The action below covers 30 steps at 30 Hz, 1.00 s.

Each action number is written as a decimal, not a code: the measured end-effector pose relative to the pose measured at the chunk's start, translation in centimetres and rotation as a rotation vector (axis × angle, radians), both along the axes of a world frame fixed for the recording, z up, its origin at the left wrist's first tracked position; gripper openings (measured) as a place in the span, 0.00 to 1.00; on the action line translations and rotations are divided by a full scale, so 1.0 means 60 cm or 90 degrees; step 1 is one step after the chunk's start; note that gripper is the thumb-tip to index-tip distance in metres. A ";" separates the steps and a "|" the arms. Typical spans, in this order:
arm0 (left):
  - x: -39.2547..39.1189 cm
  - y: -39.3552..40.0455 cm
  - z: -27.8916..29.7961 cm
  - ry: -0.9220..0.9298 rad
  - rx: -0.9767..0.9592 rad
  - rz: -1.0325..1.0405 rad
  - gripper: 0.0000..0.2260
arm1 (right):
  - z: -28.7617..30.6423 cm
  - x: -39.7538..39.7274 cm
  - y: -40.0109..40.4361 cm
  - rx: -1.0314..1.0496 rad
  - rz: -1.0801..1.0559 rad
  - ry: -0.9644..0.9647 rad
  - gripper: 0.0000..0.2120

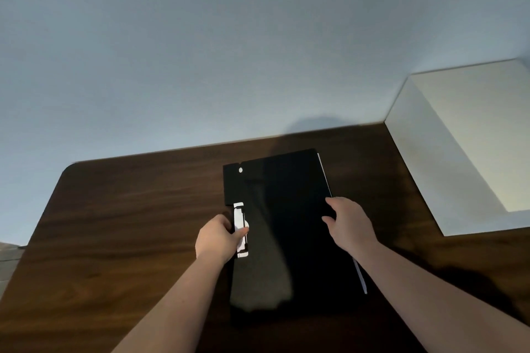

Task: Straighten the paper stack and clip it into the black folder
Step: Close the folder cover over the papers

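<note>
A black folder (289,226) lies flat on the dark wooden table (129,223), its cover facing up. A thin white edge of the paper stack (360,275) shows along the folder's right side. On the folder's left edge sits a shiny metal clip (239,216). My left hand (219,238) grips that clip, thumb on top of it. My right hand (348,223) holds the folder's right edge, fingers curled over the cover. Most of the paper is hidden under the cover.
A white block or cabinet (459,152) stands against the table's back right. A plain pale wall (229,51) rises behind the table. The table's rounded left corner (71,169) is close to the folder's left.
</note>
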<state>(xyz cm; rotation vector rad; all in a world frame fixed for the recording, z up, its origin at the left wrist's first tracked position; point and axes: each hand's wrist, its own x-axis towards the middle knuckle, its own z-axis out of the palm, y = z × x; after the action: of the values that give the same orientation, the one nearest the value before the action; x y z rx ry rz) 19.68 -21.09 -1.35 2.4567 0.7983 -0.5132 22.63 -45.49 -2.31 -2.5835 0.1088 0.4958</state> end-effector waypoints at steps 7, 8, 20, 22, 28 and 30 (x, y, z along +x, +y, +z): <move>0.030 -0.072 -0.009 -0.075 -0.051 -0.025 0.15 | -0.008 -0.008 -0.024 -0.132 0.100 -0.130 0.22; 0.037 -0.087 -0.011 -0.085 -0.061 -0.026 0.14 | -0.012 -0.010 -0.028 -0.131 0.110 -0.133 0.22; 0.141 -0.211 -0.026 -0.138 -0.062 -0.112 0.15 | -0.044 0.048 -0.098 -0.122 -0.014 -0.152 0.22; 0.151 -0.220 -0.029 -0.152 -0.053 -0.126 0.17 | -0.046 0.057 -0.104 -0.117 -0.017 -0.155 0.22; 0.167 -0.231 -0.030 -0.174 -0.067 -0.163 0.18 | -0.060 0.074 -0.122 -0.118 -0.016 -0.169 0.23; 0.164 -0.238 -0.035 -0.187 -0.068 -0.190 0.16 | -0.064 0.074 -0.132 -0.136 -0.022 -0.176 0.23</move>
<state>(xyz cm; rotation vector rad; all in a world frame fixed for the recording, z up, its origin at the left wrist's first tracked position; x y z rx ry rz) 29.51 -35.37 -3.47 2.4843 0.2813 -0.2784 27.09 -53.40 -6.17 -2.8242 0.1152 0.1150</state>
